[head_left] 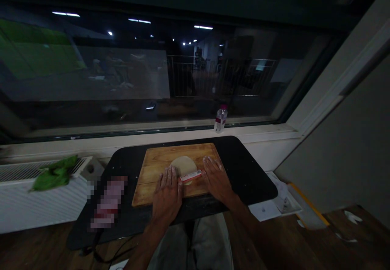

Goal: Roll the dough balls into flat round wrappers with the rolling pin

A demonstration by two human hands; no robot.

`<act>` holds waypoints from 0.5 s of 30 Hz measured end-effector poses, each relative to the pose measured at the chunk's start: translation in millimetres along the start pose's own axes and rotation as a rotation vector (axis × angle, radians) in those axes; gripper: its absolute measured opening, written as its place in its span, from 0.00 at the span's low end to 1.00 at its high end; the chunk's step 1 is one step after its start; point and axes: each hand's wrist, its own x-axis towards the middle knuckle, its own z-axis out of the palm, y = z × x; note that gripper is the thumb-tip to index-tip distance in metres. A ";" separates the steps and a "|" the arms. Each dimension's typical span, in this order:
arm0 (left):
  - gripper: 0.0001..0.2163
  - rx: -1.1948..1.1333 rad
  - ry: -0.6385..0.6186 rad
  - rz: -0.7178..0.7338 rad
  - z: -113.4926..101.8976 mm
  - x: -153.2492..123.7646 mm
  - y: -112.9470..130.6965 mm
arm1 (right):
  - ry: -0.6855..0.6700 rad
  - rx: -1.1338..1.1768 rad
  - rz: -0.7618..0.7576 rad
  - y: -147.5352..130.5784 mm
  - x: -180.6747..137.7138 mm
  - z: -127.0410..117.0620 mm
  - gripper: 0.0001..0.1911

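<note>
A flat round of pale dough point(184, 165) lies on the wooden board point(154, 160). Across its near edge runs a narrow white and red printed roll point(191, 176), its ends hidden beneath my hands. My left hand point(167, 189) rests palm down over the left end, its fingers stretched forward and touching or just over the dough's left edge. Over the right end lies my right hand point(215, 176), also palm down with fingers extended toward the board's right side. White powder shows on the fingers of both hands. A small scrap of dough point(188, 183) sits just in front of the roll.
The board stands on a black table point(243, 172). A blurred-out pinkish object point(109, 201) lies at its left, near a cable point(97, 253). A bottle point(221, 119) stands on the windowsill. A green cloth point(57, 174) hangs over the radiator point(45, 205). Papers point(265, 210) lie right of the table.
</note>
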 end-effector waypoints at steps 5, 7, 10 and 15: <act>0.29 -0.002 0.000 -0.035 4.9 14.9 -6.3 | -0.046 0.003 -0.044 6.5 28.5 -1.4 0.31; 0.30 0.010 -0.023 -0.052 5.3 22.7 -10.5 | -0.077 0.009 -0.046 7.2 42.6 -3.0 0.31; 0.30 0.040 -0.077 -0.068 6.5 35.3 -18.5 | -0.126 0.021 -0.038 7.7 61.9 -0.7 0.30; 0.29 0.074 -0.139 -0.095 14.9 62.1 -34.8 | -0.125 0.042 -0.033 12.0 86.8 24.0 0.31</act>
